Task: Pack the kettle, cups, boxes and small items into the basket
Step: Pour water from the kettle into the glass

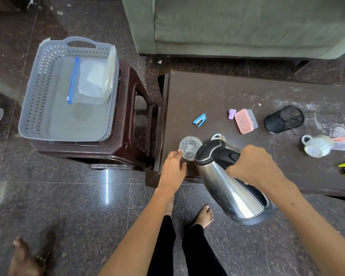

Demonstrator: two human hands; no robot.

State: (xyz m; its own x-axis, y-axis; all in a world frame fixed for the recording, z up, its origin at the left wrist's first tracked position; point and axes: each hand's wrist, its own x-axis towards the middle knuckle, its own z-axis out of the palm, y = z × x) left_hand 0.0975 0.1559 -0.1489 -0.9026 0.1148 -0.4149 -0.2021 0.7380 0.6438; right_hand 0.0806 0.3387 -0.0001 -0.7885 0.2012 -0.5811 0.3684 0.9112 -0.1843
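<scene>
Kettle point(230, 182) hangs tilted over the near edge of the table point(207, 92), your right hand point(253, 166) clamped around its black handle. Your left hand point(172, 170) is relaxed, fingertips touching the glass cup point(190, 147) beside the kettle lid. Farther left, the grey basket point(38, 92) sits on a stool point(127, 124), holding a zip bag point(90, 82).

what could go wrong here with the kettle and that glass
The right hand holds the kettle tilted, its top close to the glass near the table edge; a swing might knock the glass off. The left hand only touches the glass's rim, so it may not steady it.
</scene>
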